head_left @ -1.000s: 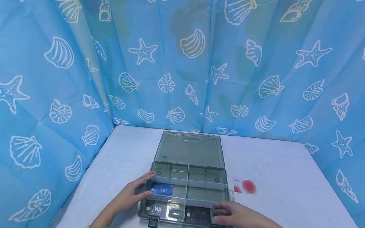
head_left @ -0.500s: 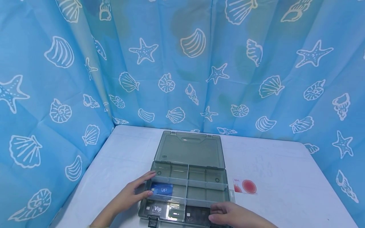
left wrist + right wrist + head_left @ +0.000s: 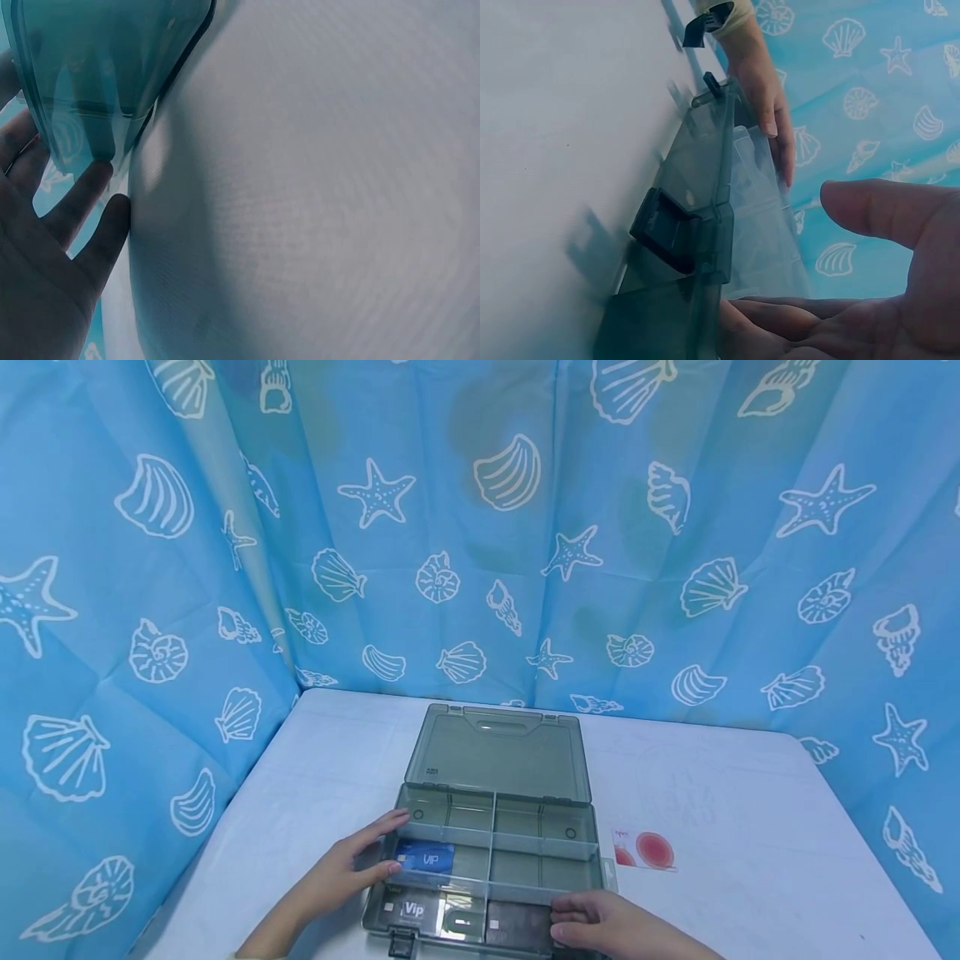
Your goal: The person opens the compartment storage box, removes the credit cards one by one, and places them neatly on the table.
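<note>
Touching the box (image 3: pixel 517 862), the left hand (image 3: pixel 341 872) has splayed fingers.

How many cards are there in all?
4: in the box, a blue card middle-left, a black card front-left, a second black card front-right; on the table, to the right, a red-patterned card. Glare or the right hand might hide more.

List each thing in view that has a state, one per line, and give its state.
Box: open
Lid: folded back
Latches: unfastened
Blue card: in box, middle row, left
Left dark card: in front row
Right dark card: in front row
Red card: outside box
Left hand: fingers spread, at box's left side
Right hand: thumb apart, at front right
</note>
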The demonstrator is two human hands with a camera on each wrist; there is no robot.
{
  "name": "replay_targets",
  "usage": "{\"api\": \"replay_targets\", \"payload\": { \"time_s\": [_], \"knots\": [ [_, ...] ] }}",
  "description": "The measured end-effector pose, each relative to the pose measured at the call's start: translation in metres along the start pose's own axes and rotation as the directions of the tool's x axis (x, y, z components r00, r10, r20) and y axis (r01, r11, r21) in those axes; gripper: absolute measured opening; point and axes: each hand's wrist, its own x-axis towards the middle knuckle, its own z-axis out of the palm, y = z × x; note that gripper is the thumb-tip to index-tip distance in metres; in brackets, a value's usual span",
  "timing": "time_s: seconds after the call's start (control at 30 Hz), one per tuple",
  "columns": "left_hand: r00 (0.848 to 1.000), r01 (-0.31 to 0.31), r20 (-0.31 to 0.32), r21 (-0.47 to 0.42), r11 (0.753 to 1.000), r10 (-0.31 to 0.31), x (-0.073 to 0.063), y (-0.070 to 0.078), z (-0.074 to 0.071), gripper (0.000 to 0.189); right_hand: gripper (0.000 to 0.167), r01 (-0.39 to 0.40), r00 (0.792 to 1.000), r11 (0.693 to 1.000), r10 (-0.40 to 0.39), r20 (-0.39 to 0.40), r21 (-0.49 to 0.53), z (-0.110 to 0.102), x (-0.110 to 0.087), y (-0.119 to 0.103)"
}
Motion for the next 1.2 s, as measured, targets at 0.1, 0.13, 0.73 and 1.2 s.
{"api": "replay_targets", "payload": {
  "time_s": [0.1,0.13,0.73,1.2],
  "knots": [
    [1.0,0.002,-0.001,0.0,1.0,-0.002,0.0,0.0,0.0,0.067,0.062,0.038,0.999,0.999,-0.037,0.036,-0.025,-0.003,-0.001,0.001],
    [1.0,0.004,-0.002,-0.001,1.0,-0.004,0.0,0.0,0.0,0.067,0.062,0.049,0.998,0.998,-0.048,0.042,-0.03,-0.003,-0.002,0.0],
    [1.0,-0.001,-0.002,-0.005,1.0,0.001,0.0,0.0,0.0,0.067,0.058,0.049,0.997,0.996,-0.053,-0.05,-0.074,0.006,-0.013,-0.024],
    [1.0,-0.007,0.004,-0.002,1.0,0.007,0.0,0.002,0.0,0.067,0.046,0.171,0.976,0.979,-0.184,-0.119,-0.113,0.011,-0.002,-0.029]
  ]
}}
